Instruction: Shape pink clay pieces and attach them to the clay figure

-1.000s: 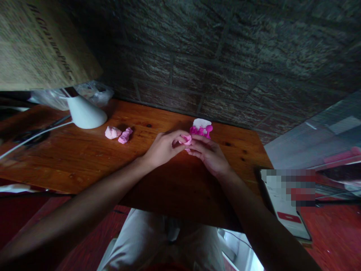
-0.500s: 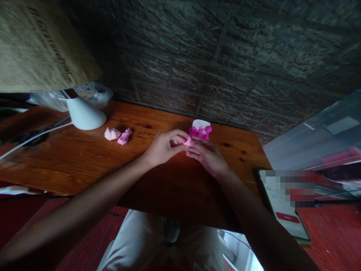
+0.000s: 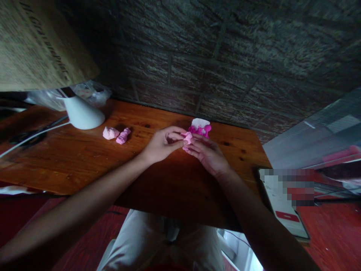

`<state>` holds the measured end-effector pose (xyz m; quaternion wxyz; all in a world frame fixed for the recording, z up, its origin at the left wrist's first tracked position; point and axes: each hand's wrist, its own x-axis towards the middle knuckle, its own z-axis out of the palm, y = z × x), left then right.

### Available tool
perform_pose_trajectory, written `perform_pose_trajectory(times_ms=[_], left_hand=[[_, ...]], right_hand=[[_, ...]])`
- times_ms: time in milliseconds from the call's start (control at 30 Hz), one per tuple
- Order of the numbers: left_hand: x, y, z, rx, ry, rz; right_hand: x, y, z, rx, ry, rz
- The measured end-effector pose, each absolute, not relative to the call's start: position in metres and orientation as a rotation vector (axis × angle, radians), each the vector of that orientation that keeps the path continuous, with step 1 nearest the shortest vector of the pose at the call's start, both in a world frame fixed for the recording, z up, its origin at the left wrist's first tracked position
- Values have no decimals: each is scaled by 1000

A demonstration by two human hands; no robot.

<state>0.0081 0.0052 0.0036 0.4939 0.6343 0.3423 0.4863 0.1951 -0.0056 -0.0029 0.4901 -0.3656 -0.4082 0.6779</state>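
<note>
My left hand (image 3: 161, 144) and my right hand (image 3: 208, 154) meet over the middle of a wooden table (image 3: 84, 162). Both pinch a small pink lump of clay (image 3: 187, 137) between their fingertips, just above the tabletop. Right behind the fingers stands a magenta clay shape with a white top (image 3: 200, 127). Two more pale pink clay lumps (image 3: 116, 134) lie further left on the table, apart from my hands.
A white lamp base (image 3: 82, 113) with its cable stands at the back left, crumpled plastic bags (image 3: 89, 91) behind it. A dark stone-pattern wall (image 3: 225, 64) closes the back. A phone or tablet (image 3: 284, 203) lies at the table's right corner. My knees are under the near edge.
My fingers have shifted on the pink lump, which has turned and moved slightly up between them. The hands stay in the same spot.
</note>
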Motion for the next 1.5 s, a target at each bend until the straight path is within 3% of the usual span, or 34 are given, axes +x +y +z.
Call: perform_pose_trajectory(times_ms=[467, 1500], left_hand=[[6, 4, 9, 1539, 804, 1205], [8, 3, 12, 1408, 888, 1245]], right_hand=[[196, -6, -2, -865, -1018, 1682], [192, -11, 4, -893, -1268, 1400]])
